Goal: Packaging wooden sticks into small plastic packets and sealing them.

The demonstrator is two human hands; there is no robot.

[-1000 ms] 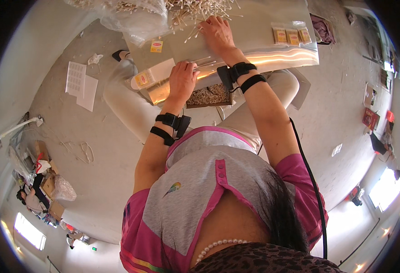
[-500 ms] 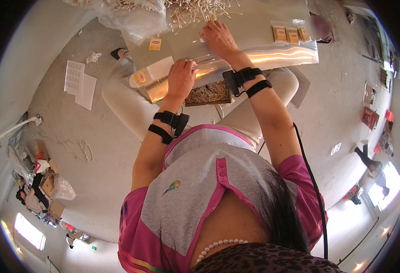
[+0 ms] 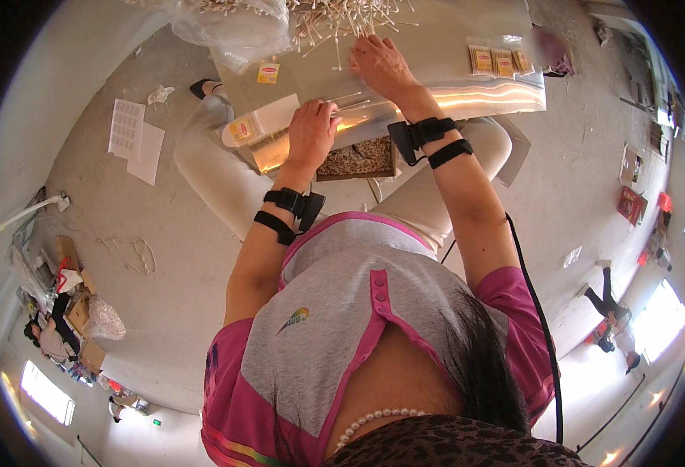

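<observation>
My left hand (image 3: 313, 128) is closed round a few cotton swabs (image 3: 348, 103), whose thin sticks poke out to the right over the shiny sheet. Farther forward, my right hand (image 3: 383, 66) rests at the near edge of a loose pile of cotton swabs (image 3: 342, 22). Its fingers are bent down and drawn together; what lies under the fingertips is hidden. A single swab (image 3: 336, 56) stretches from the pile just left of that hand. Below my left hand's wrist side, a yellow-labelled card (image 3: 243, 130) lies on the left edge of the table.
Several filled swab packs (image 3: 502, 62) lie at the table's right. A clear plastic bag (image 3: 237, 39) and a small yellow label (image 3: 268, 73) are at the left. A box of short pale pieces (image 3: 358, 161) stands under the near edge. Paper sheets (image 3: 146, 152) lie on the floor.
My right hand has shifted slightly right, and the swab tips beside it no longer show there. My left hand keeps its grip. A person in the background at right has moved.
</observation>
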